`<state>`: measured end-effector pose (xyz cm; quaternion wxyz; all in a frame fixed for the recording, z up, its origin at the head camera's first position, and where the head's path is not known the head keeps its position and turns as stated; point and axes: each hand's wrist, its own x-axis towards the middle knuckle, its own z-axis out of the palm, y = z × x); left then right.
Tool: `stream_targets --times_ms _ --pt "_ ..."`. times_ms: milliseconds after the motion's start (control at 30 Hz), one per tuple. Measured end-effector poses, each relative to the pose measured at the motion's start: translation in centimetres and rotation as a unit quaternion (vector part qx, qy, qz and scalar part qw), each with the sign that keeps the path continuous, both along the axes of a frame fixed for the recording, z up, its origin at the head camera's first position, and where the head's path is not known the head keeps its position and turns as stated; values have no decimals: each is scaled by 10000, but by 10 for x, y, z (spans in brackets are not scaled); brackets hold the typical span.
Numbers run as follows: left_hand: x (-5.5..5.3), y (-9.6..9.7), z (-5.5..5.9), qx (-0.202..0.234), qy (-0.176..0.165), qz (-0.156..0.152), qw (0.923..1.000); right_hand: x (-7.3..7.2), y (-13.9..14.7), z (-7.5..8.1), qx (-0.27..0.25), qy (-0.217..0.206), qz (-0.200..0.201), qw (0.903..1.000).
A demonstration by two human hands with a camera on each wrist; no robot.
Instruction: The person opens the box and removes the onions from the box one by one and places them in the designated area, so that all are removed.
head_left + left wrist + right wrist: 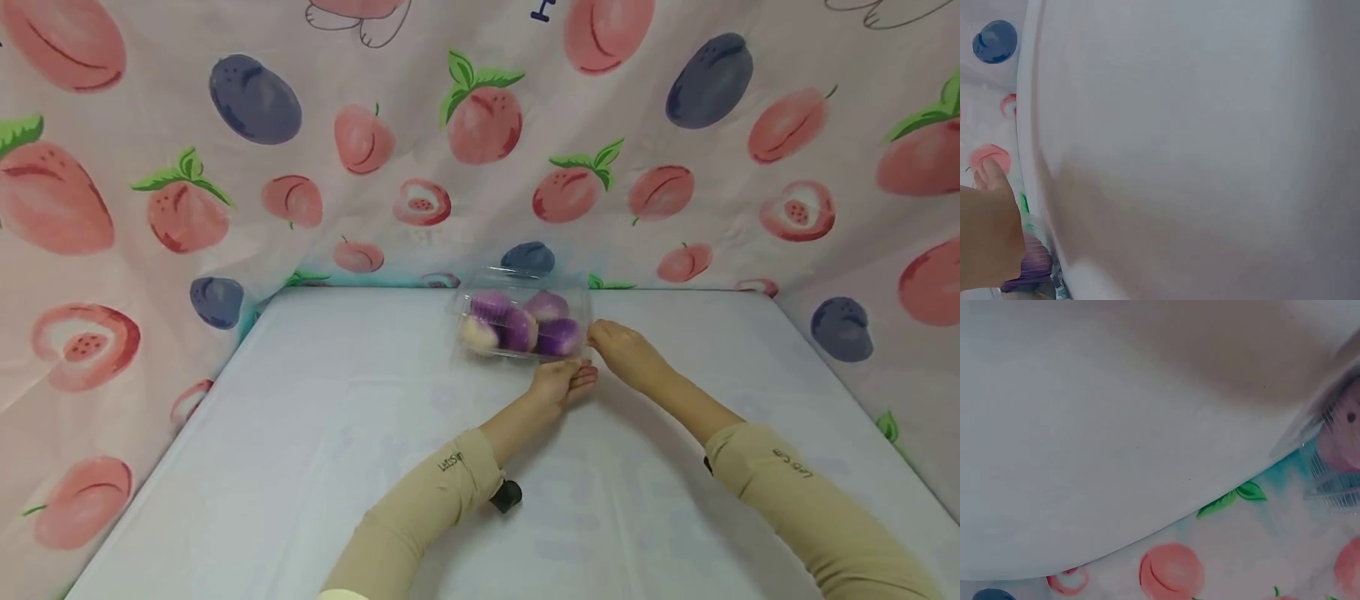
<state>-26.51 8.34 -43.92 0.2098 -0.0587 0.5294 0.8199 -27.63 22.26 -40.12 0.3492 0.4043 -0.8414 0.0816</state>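
A clear plastic clamshell box (517,354) sits near the table's back edge, holding several round purple-and-white vegetables (519,329) that look like turnips. At its front right corner is my left hand (558,382), fingers straight and pointing right, thumb side close against the box. The left wrist view shows that hand (988,231) with a purple vegetable (1036,259) beyond it. My right hand (626,354) has its fingers curled at the box's right edge and pinches it; the fingertips are partly hidden. Part of the box (1335,481) enters the right wrist view, where the hand is out of sight.
A white cloth covers the table (360,433). Behind it and at both sides hangs a pink curtain (480,217) printed with peaches and blue fruit. A small black object (507,497) shows by the left sleeve cuff.
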Motion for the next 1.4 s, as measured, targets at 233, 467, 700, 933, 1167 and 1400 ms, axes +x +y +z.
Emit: stream_targets --times_ms 233,467,700,933,1167,1400 --pt "3 -5 9 -146 -353 -149 9992 -3 0 6 -710 -64 -125 9974" --pt "11 -23 18 -387 -423 -430 9974 -2 1 4 -1451 -356 -252 9885" --pt "20 -58 25 -770 85 -526 9956 -2 0 4 -2116 -686 -396 9741" --pt "16 -95 38 -1704 1371 -221 9756 -6 -5 3 -2773 -1037 -571 9535" --pt "4 -131 44 -1812 1790 384 9663 -5 -10 0 -3439 -1410 -541 9268" --pt "-15 -159 32 -3370 3123 1006 8825 -8 -16 0 -3644 -1378 -593 9191"
